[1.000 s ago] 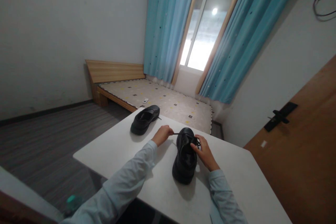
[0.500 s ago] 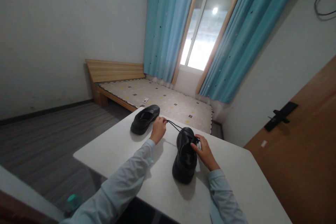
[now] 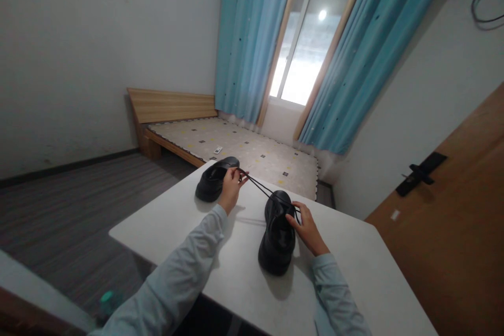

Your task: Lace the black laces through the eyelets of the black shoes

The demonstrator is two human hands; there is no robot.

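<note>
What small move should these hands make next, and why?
I'd suggest the left hand gently draw the black lace a little farther from the nearer shoe. Its fingers seem to hold the lace, which runs out in two strands from that shoe, while the right hand touches the shoe's right side and could steady it.
</note>
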